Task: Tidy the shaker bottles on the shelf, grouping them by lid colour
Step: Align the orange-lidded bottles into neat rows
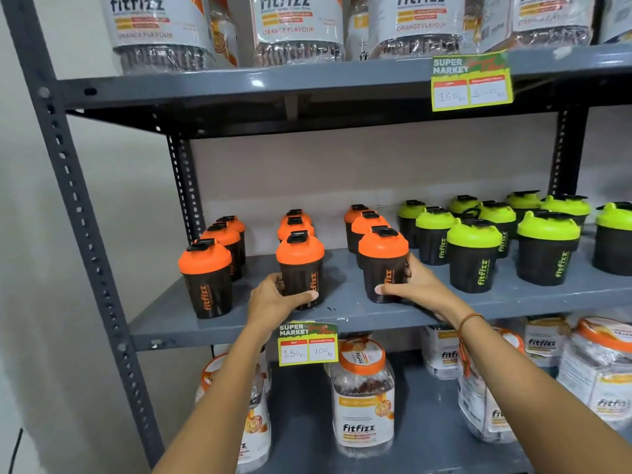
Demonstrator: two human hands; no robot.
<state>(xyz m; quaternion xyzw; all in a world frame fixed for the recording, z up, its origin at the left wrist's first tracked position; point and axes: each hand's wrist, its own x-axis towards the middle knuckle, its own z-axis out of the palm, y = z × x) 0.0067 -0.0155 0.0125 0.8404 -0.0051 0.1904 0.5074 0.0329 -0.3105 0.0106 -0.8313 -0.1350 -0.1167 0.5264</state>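
On the grey middle shelf (345,311), dark shaker bottles stand upright. Orange-lidded ones form three rows on the left half, with the left row's front bottle (206,277) untouched. Several green-lidded shakers (473,256) cluster on the right half. My left hand (275,299) grips the front bottle of the middle orange row (301,268) near its base. My right hand (415,285) wraps the lower body of the front bottle of the right orange row (383,263). Both bottles rest on the shelf.
A price tag (307,343) hangs from the shelf's front edge. Large Fitfizz jars (363,395) fill the shelf below, and more jars (297,29) stand on the shelf above, which carries a second tag (471,82). A perforated upright post (78,213) stands at the left.
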